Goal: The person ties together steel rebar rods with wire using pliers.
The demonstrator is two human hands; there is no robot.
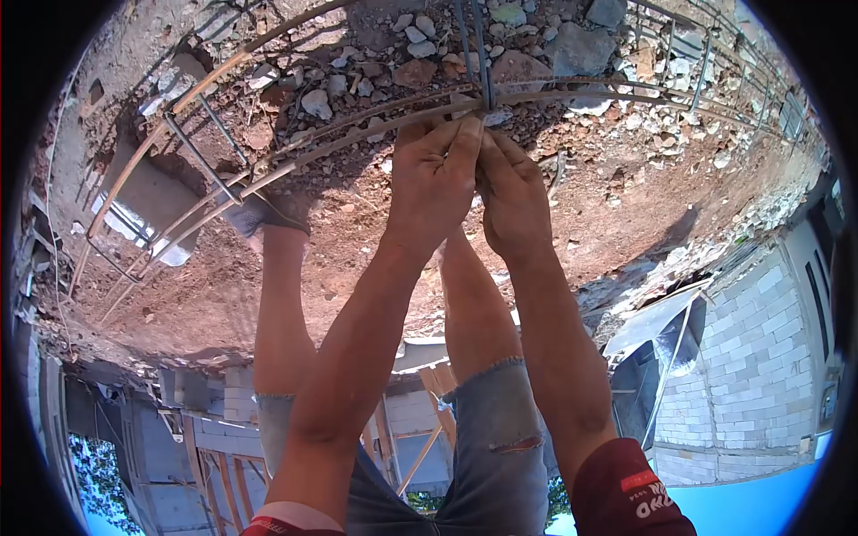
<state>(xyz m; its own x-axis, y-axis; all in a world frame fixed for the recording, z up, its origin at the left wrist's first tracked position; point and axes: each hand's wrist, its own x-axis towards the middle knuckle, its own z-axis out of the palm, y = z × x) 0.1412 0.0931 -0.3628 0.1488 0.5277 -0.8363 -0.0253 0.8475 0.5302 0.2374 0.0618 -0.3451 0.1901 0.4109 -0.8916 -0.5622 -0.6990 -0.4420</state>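
Note:
A rebar cage of long rusty bars (384, 118) and dark stirrups (485, 62) runs across the upper part of the view. My left hand (435, 183) is closed at the lower bar, with thumb and fingers pinched right below a stirrup crossing. Beside it, my right hand (516, 196) has its fingers curled in at the same crossing, its fingertips close to those of the left. Whatever is between the fingertips is too small and too covered to make out.
Broken stones (581, 49) and rubble lie under and behind the cage on reddish soil (357, 308). More stirrups (204, 156) cross the bars at left. My legs stand close to the cage. A grey block wall (751, 366) and timber posts (201, 464) are farther off.

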